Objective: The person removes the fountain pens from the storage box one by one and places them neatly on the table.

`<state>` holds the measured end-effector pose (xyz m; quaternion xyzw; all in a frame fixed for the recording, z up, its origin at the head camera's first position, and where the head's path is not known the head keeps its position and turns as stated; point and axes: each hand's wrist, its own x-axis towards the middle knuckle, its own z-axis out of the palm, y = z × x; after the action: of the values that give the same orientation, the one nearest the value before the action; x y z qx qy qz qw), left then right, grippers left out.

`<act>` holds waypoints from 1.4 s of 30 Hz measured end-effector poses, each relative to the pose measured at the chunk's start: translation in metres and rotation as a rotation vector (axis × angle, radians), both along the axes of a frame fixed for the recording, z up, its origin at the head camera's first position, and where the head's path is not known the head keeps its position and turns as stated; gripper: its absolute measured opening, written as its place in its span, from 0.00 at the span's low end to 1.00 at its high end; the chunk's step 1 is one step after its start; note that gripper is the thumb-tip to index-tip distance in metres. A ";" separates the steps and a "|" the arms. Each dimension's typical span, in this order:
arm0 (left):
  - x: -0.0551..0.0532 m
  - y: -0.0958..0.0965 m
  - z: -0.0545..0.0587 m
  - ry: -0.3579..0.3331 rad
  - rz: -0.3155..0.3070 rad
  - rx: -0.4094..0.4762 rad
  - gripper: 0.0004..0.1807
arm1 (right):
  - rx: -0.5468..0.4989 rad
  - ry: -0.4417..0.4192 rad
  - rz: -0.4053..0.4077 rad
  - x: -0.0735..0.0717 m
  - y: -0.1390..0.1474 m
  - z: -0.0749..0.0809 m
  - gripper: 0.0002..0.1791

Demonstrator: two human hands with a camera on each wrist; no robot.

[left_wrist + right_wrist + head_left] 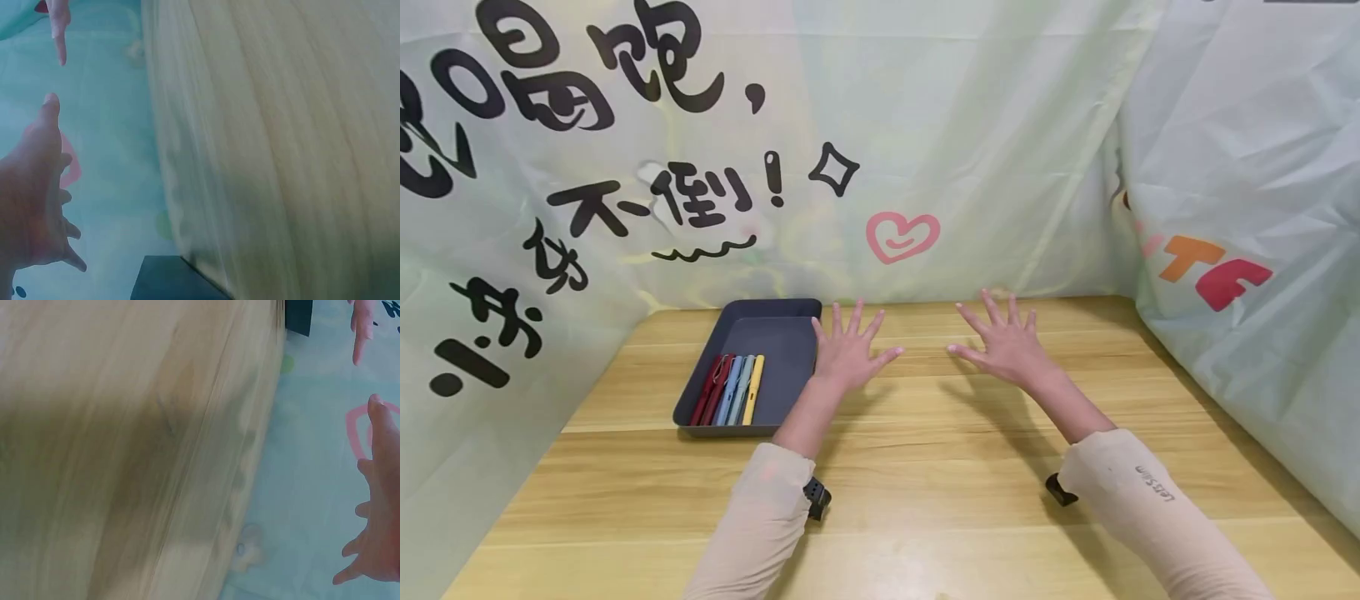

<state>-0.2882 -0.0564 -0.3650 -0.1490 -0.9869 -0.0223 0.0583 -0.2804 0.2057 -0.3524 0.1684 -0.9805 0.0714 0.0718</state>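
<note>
Both hands hover over the wooden table with fingers spread and nothing in them. My left hand (844,357) is just right of the dark grey tray (801,310), with its little finger near the tray's right rim in the head view. Farther right, my right hand (1009,350) stands apart from it, thumb toward the left hand. In the tray's lower left lie several pens side by side: dark red pens (713,390), a blue pen (730,392), a grey-green pen (742,392) and a yellow pen (754,390). Each wrist view shows its own spread hand and the other's fingertips.
The wooden table (917,467) reaches back to a pale printed curtain (1000,167) with black writing and a pink heart (903,238). Another hanging sheet (1247,183) borders the right side. Dark straps (817,498) show at both sleeves.
</note>
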 end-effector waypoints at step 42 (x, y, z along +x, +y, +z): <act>0.059 -0.252 -0.030 -0.062 0.040 0.377 0.42 | -0.249 -0.271 0.200 0.047 -0.207 -0.038 0.44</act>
<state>-0.2293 -0.3087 -0.3948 -0.1149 -0.9694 -0.2100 0.0551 -0.2330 -0.0009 -0.3905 0.2434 -0.9432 0.2209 -0.0480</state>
